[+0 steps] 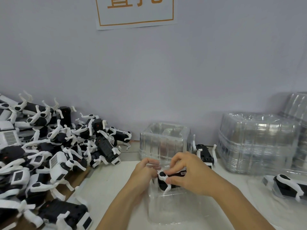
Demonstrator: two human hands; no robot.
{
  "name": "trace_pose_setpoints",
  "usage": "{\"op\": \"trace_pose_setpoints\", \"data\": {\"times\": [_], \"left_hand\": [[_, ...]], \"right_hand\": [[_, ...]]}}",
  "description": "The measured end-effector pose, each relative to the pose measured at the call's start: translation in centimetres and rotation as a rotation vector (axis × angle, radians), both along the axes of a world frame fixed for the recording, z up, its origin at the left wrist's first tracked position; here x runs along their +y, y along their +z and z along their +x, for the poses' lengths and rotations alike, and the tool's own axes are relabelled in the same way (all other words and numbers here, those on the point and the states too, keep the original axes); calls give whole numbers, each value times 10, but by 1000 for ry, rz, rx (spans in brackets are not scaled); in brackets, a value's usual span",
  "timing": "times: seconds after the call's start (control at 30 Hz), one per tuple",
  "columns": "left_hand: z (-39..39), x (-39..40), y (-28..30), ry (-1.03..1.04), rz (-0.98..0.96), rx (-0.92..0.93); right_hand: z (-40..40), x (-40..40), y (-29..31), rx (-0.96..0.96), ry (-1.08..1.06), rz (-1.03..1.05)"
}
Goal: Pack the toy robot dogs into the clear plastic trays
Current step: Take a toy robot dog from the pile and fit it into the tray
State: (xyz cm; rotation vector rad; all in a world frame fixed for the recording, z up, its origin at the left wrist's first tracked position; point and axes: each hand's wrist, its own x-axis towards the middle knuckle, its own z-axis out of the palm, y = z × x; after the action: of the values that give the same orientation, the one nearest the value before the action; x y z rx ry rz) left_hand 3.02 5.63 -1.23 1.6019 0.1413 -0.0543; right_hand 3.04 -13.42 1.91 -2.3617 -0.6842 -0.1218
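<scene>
Pressing down: a person's two bare hands work a black-and-white toy robot dog [167, 179] into a clear plastic tray [174, 208] at the near middle of the pale counter [106, 183].
Right hand: the right hand [187, 173] is clamped on the dog, fingers over its black back and thumb by a white leg.
Left hand: the left hand [146, 171] is closed on the tray's far rim, just beside the dog's white shoulder.
Dog in hand: it sits in the far end of the tray, one white leg pointing down into the cavity; how deep it is seated cannot be told through the blurred plastic.
Near left: a loose heap of toy dogs [49, 155] covers the counter's left side, lying on backs and sides with legs in the air.
Near right: a packed dog [289, 186] lies in a second clear tray at the frame edge.
Middle distance: an upturned stack of empty trays [164, 140] stands just behind the hands, with a single dog [204, 153] on its back right beside it.
Far right: a taller stack of trays [259, 143] stands against the wall.
Backdrop: a grey wall [216, 55] carries a paper sign [135, 12] with an orange border and orange characters, cut off by the top edge.
</scene>
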Motion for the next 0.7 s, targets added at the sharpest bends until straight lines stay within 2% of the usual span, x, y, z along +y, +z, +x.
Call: {"op": "trace_pose_setpoints", "data": {"times": [0.27,0.53,0.63,0.7], "left_hand": [[-6,6,-6,-138,-33,-83],[-4,7,-4,-150,-64,-110],[-5,6,-3,-144,-81,-102],[-6,6,-3,-138,-75,-100]], "right_hand": [[-3,1,0,18,-63,-4],[-3,-8,10,-44,-139,5],[-4,-27,27,-53,-222,-72],[-5,-41,37,15,-275,-154]]}}
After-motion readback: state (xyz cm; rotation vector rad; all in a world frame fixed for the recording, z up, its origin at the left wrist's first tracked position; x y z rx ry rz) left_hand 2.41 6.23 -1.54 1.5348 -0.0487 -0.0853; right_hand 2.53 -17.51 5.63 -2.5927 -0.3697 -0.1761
